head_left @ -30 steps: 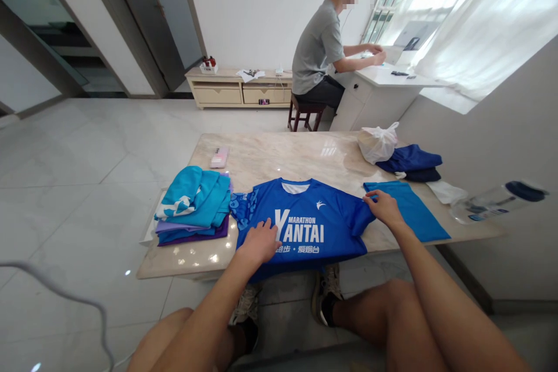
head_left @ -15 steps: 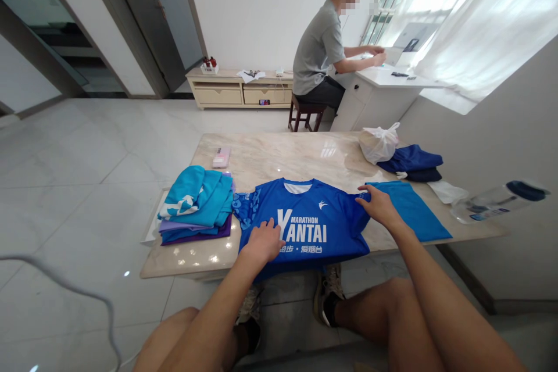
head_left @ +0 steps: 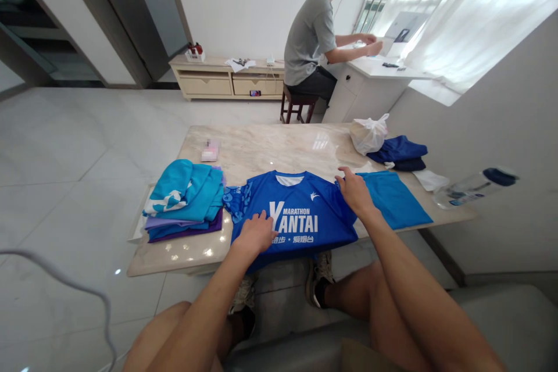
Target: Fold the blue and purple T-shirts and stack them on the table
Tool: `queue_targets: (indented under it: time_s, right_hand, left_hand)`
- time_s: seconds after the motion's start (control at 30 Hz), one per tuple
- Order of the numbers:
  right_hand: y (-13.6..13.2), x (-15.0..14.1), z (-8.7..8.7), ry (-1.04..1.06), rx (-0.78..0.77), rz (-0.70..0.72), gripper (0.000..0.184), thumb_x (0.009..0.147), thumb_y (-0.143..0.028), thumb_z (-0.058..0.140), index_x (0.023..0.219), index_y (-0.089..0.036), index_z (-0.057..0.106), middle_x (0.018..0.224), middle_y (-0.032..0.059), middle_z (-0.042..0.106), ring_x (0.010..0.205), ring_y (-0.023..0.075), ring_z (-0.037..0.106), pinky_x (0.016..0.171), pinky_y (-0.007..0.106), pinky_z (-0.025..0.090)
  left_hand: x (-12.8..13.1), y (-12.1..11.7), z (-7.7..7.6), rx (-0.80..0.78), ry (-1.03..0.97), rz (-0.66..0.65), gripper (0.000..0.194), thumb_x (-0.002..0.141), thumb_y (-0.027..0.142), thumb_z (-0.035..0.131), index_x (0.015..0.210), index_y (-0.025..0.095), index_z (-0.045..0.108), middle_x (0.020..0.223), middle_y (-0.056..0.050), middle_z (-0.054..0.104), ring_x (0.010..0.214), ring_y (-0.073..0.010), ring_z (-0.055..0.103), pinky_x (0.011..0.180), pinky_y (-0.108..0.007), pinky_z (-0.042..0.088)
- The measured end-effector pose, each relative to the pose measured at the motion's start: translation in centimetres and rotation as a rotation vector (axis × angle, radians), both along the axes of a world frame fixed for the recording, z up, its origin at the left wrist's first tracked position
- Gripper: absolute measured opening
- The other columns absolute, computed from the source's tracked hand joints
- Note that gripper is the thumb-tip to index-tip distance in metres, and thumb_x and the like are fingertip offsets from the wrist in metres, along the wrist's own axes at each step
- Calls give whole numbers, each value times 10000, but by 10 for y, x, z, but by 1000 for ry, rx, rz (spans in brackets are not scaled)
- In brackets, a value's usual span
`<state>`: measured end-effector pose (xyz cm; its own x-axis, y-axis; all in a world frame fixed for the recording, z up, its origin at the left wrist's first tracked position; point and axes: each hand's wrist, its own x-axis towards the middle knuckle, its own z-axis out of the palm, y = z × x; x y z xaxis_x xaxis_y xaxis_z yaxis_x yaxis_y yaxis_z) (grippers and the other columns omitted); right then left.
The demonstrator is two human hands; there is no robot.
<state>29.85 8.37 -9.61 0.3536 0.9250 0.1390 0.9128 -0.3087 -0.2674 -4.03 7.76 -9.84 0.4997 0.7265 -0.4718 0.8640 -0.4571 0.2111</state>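
A blue T-shirt (head_left: 294,195) with white "Marathon Yantai" lettering lies on the table, its lower part hanging over the near edge. My left hand (head_left: 257,232) rests on its front, beside the big Y, with fingers spread. At the shirt's right side, my right hand (head_left: 355,190) has the sleeve edge at its fingertips, and the sleeve is bent inward; the palm side is hidden. The patterned other sleeve (head_left: 238,200) lies out to the left. To the right of the shirt is a flat, folded bright blue cloth (head_left: 394,200).
Folded clothes (head_left: 185,195) are stacked at the table's left. A pink box (head_left: 210,151) sits behind them. At right are a white plastic bag (head_left: 368,133), dark blue cloth (head_left: 401,152) and a clear bottle (head_left: 468,190). A person (head_left: 309,35) sits at a white desk beyond.
My right hand has moved left, bringing the shirt's sleeve edge inward. My left hand stays on the shirt front. The camera view has shifted slightly.
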Motion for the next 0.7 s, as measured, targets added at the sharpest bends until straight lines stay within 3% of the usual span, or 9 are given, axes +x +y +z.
queue_targets:
  time_s: [0.07, 0.13, 0.27, 0.33, 0.43, 0.5, 0.6, 0.7]
  right_hand:
    - [3, -19, 1, 11, -29, 14, 405, 1105, -302, 524, 1455, -130, 637, 1199, 234, 801, 1172, 380, 758, 1032, 454, 547]
    - [7, -39, -1, 150, -35, 72, 375, 1099, -303, 553, 1426, -147, 651, 1207, 214, 804, 1149, 362, 773, 1026, 458, 576]
    - [16, -61, -10, 721, -1, 125, 401, 1128, -377, 490, 1466, -178, 576, 1161, 131, 819, 829, 238, 818, 772, 371, 679]
    - [19, -57, -13, 842, 45, 78, 412, 1142, -384, 429, 1466, -168, 563, 1149, 130, 817, 741, 208, 807, 678, 340, 681]
    - [15, -46, -23, 661, 18, 60, 423, 1145, -353, 375, 1400, -139, 637, 1134, 162, 817, 818, 238, 824, 756, 366, 693]
    - [6, -44, -38, 426, -54, 160, 452, 1135, -318, 363, 1405, -125, 669, 1276, 205, 792, 1089, 295, 815, 994, 438, 658]
    - [-16, -51, -71, 127, -158, 404, 571, 1123, -403, 409, 1580, -107, 581, 1666, 222, 547, 1571, 342, 512, 1310, 516, 407]
    - [-35, -53, -102, 3, -236, 499, 764, 1125, -553, 379, 1731, -89, 382, 1825, 192, 256, 1712, 341, 220, 1379, 553, 254]
  left_hand:
    - [0, 1, -1, -1, -1, 0, 525, 1065, 399, 538, 1520, 163, 650, 1738, -246, 436, 1556, -448, 498, 1190, -581, 498]
    - [-1, 1, -1, -2, 4, -11, 526, 1074, 403, 529, 1525, 158, 644, 1741, -247, 430, 1559, -444, 496, 1198, -577, 493]
    - [-3, 2, -1, -9, 8, -22, 544, 1082, 402, 518, 1547, 141, 627, 1751, -245, 414, 1579, -445, 470, 1211, -568, 482]
    - [-4, 2, -1, -16, -1, -26, 549, 1080, 399, 522, 1552, 138, 625, 1753, -244, 412, 1580, -447, 469, 1209, -567, 483]
    - [-6, 2, -2, -21, -19, -22, 550, 1074, 408, 537, 1553, 154, 625, 1749, -232, 426, 1566, -447, 486, 1202, -563, 488]
    - [-8, 4, -3, -7, -47, -15, 528, 1073, 414, 539, 1538, 183, 635, 1728, -213, 469, 1537, -431, 525, 1195, -552, 494]
    - [-15, 13, -5, 80, -79, 24, 502, 1096, 405, 489, 1533, 200, 629, 1690, -194, 522, 1507, -397, 553, 1189, -526, 500]
    - [-28, 26, -9, 219, -62, 137, 545, 1117, 385, 450, 1616, 190, 546, 1753, -209, 424, 1583, -399, 456, 1237, -526, 451]
